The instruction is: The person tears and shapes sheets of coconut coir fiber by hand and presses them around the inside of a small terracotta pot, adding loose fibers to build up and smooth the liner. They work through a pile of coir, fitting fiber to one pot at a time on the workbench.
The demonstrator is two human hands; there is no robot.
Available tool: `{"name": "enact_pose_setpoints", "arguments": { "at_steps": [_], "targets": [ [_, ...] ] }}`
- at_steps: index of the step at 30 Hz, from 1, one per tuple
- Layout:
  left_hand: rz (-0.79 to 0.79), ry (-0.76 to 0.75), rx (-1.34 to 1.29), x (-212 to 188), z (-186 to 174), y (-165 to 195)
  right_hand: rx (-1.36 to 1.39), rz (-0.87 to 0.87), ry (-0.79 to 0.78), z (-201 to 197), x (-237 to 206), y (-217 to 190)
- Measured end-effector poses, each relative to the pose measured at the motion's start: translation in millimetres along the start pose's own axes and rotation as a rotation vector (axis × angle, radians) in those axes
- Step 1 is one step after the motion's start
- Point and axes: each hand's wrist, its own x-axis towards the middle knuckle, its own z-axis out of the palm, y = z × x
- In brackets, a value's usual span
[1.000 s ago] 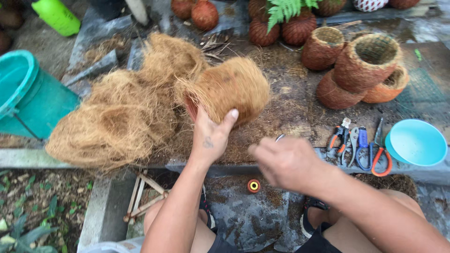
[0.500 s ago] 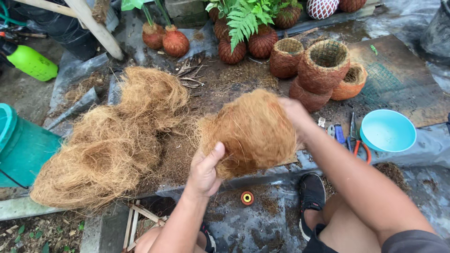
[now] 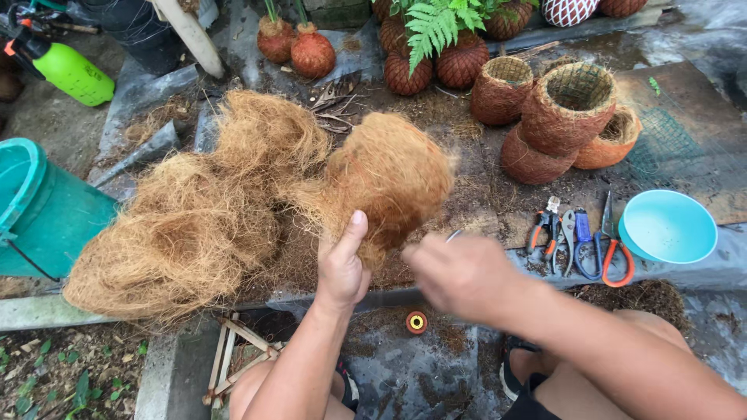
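So I've got my left hand (image 3: 344, 268) clamped on the bottom of the coir ball (image 3: 389, 180) – thumb up against the fibre, fingers tucked behind it – holding it tilted up off the worktop (image 3: 498, 204) near the front edge so the side I'm working on faces me. My right hand (image 3: 461, 274) is closed up just beside the ball, and there's a thin bit of metal (image 3: 453, 234) poking out past the knuckles, but honestly it's blurred and I can't tell what it is or how it's gripped. The big loose coir pile (image 3: 194, 225) sits just left of the ball, touching it, so more fibre is within easy reach. Pliers and scissors (image 3: 580, 237) are lined up toward the right side next to the blue bowl (image 3: 669, 227), handles toward me. Finished coir pots (image 3: 564, 117) are stacked further back, one tipped on its side, and the round planted ones (image 3: 311, 50) are along the back edge, partly cut off by the frame. The teal bucket (image 3: 43, 210) is cut off on the left too. There's a small orange spool (image 3: 417, 322) down on the ground between my legs – can't make out what's on it.
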Motion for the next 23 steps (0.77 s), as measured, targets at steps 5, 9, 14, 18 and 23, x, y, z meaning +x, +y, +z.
{"name": "enact_pose_setpoints", "arguments": {
  "at_steps": [5, 9, 14, 18, 23],
  "targets": [
    [-0.135, -0.170, 0.162, -16.3, 2.8, 4.3, -0.224, 0.107, 0.231, -59.3, 6.0, 66.4],
    [-0.257, -0.271, 0.162, -26.7, 8.8, -1.3, 0.211, 0.440, 0.313, -33.2, -5.1, 125.4],
    [-0.248, -0.235, -0.078, -23.7, 13.0, 2.6, 0.947, 0.990, 0.081, 53.9, -17.1, 157.5],
    [-0.146, -0.113, -0.249, -3.3, 5.3, 7.4, 0.791, 1.063, -0.138, 117.6, -26.7, 86.9],
    [0.019, 0.082, -0.061, 9.3, -12.5, 2.8, 0.544, 0.511, -0.154, 77.7, -12.1, 0.7]
  ]
}}
